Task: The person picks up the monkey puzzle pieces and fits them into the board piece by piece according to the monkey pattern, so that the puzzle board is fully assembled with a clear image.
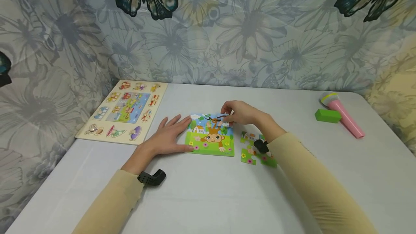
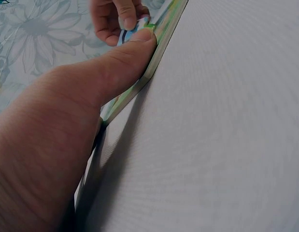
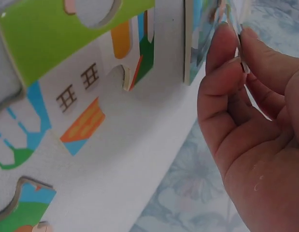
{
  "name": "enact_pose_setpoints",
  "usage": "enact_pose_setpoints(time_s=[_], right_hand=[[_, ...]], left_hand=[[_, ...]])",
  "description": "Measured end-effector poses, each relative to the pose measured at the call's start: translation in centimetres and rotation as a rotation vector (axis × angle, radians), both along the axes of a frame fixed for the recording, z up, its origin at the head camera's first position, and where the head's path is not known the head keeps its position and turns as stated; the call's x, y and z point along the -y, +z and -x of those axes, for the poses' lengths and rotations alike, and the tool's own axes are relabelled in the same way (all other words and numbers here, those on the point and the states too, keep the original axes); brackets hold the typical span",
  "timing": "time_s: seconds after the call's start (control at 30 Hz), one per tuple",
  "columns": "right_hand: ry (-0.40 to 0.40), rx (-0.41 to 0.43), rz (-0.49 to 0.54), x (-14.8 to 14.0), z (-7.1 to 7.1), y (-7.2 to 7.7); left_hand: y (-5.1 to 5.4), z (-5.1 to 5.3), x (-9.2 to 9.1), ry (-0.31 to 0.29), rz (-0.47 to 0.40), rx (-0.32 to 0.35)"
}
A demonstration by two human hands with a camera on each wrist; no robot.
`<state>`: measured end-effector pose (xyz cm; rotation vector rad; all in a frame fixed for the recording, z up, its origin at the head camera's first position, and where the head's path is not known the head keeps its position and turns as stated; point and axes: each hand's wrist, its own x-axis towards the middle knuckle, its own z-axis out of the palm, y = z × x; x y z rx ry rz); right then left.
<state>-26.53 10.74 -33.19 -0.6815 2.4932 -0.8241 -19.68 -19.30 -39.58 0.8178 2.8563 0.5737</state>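
Observation:
A square picture puzzle (image 1: 211, 149) with a monkey on green grass lies on the white table. My left hand (image 1: 167, 138) rests along its left side, fingers spread, the thumb touching the lower left corner. Over the upper right corner, my right hand (image 1: 242, 112) pinches a thin puzzle piece (image 2: 122, 36) between thumb and fingers. The piece's picture is mostly hidden by the fingers; some blue shows. Several loose puzzle pieces (image 1: 248, 156) lie right of the puzzle, partly under the right forearm. In the right wrist view, one loose piece (image 3: 48, 48) shows green and a house wall.
A large wooden peg board (image 1: 110, 118) with picture pieces lies at the back left. At the right are a green block (image 1: 327, 116) and a pink toy microphone (image 1: 349, 120). A patterned curtain (image 1: 208, 46) hangs behind the table.

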Motion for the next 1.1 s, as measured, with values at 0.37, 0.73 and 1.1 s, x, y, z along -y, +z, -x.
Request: enact_pose_setpoints(time_s=[0.37,0.73,1.1], right_hand=[[-0.018,-0.022,-0.113,0.2,0.5,-0.6],[-0.022,-0.074,-0.165,0.7,0.5,-0.8],[0.032,-0.114,-0.208,1.2,0.2,-0.6]], left_hand=[[0.0,0.1,-0.1,0.002,0.004,-0.006],[0.1,-0.1,-0.1,0.000,-0.002,-0.003],[-0.1,0.0,0.0,0.003,0.001,-0.007]])
